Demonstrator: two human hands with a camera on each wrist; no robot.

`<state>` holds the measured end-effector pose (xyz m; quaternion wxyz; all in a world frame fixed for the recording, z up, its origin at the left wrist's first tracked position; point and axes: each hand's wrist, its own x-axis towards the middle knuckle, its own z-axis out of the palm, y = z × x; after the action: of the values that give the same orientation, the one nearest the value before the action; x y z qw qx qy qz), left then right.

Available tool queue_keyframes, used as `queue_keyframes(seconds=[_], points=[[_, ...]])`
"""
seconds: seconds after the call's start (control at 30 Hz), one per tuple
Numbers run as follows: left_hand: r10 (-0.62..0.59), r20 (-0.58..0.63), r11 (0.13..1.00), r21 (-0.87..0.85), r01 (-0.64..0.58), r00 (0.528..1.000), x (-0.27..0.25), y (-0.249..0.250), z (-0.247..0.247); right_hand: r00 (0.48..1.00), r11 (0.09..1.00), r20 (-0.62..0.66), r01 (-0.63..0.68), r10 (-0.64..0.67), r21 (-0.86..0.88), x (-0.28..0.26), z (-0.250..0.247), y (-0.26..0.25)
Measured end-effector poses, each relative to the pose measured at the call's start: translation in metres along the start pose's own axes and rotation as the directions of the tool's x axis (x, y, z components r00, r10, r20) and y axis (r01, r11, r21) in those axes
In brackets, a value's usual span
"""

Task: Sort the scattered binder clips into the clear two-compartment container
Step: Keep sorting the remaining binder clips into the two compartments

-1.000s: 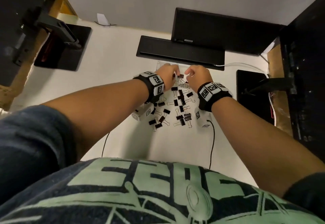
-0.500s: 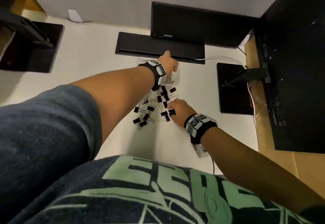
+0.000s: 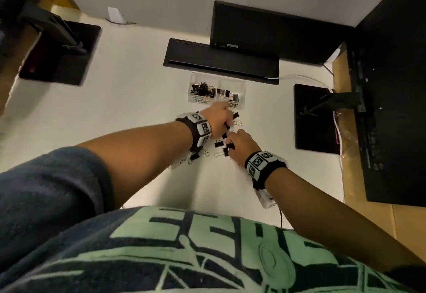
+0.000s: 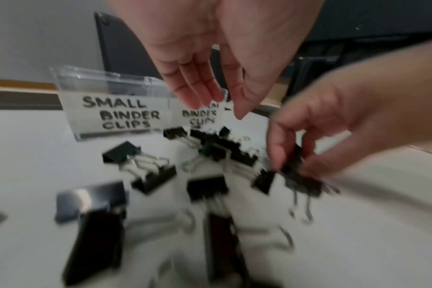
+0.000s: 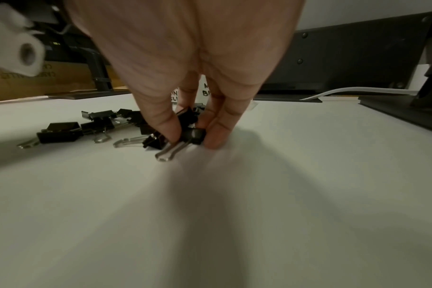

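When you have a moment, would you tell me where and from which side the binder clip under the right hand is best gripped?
Grip the black body of the binder clip, coming down from above, as the right hand does now: thumb on one side, fingers on the other. The clip lies flat on the table with its wire handles pointing toward the wrist, so the body is probably the firmer hold.

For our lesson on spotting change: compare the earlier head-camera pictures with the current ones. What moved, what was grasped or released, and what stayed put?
The left hand has drawn back from the clear container toward the scattered clips, fingers relaxed and holding nothing. The right hand, at the container a second ago, dropped to the pile and now pinches a binder clip against the table. The container and the sorted clips inside it have not moved.
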<state>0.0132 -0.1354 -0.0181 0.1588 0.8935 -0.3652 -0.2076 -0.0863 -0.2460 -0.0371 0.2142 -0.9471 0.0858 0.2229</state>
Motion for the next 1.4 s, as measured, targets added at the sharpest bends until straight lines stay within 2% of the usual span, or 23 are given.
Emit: queue_keyframes(seconds=[0.1,0.27,0.47,0.67,0.73,0.8,0.9,1.03,1.2,1.3,1.33,1.4], points=[[-0.002,0.11,0.999,0.037,-0.002,0.994,-0.014,0.003,0.019,1.0,1.0,-0.02,0.017,-0.017,0.005,-0.002,0.001,0.0],[-0.088,0.161,0.995,0.053,0.08,0.983,-0.03,0.001,0.032,0.998,0.998,-0.069,-0.009,0.013,0.058,-0.006,0.003,0.001],[-0.078,0.197,0.993,0.105,0.059,0.977,-0.038,-0.001,0.034,0.993,0.967,-0.098,-0.033,0.059,0.253,-0.005,-0.003,0.006],[-0.112,0.178,0.993,0.041,0.106,0.978,-0.045,-0.002,0.032,0.963,0.881,-0.205,-0.06,0.174,0.469,0.013,-0.043,0.001],[-0.085,0.141,0.996,0.047,0.079,0.986,-0.049,-0.003,0.029,0.951,0.848,-0.241,-0.037,0.192,0.529,0.025,-0.062,-0.004],[-0.08,0.077,0.996,-0.023,0.082,0.994,-0.054,-0.006,0.024,0.939,0.832,-0.277,-0.015,0.202,0.554,0.04,-0.077,-0.01],[-0.128,-0.003,0.975,-0.181,0.126,0.992,-0.061,-0.012,0.015,0.928,0.827,-0.296,-0.023,0.227,0.562,0.061,-0.088,-0.018],[-0.287,-0.047,0.899,-0.357,0.252,0.957,-0.072,-0.023,0.002,0.927,0.862,-0.298,-0.052,0.23,0.504,0.076,-0.089,-0.027],[-0.298,-0.007,0.924,-0.254,0.286,0.955,-0.083,-0.043,-0.003,0.931,0.877,-0.301,-0.038,0.205,0.479,0.07,-0.083,-0.035],[-0.257,0.017,0.952,-0.166,0.257,0.966,-0.088,-0.048,0.003,0.943,0.95,-0.323,0.028,0.078,0.311,0.057,-0.073,-0.044],[-0.242,0.034,0.96,-0.139,0.244,0.97,-0.09,-0.047,0.005,0.957,0.963,-0.288,0.058,0.022,0.264,0.052,-0.067,-0.046],[-0.187,0.048,0.979,-0.076,0.191,0.981,-0.093,-0.044,0.013,0.992,0.977,-0.107,0.093,-0.073,0.194,0.041,-0.053,-0.046]])
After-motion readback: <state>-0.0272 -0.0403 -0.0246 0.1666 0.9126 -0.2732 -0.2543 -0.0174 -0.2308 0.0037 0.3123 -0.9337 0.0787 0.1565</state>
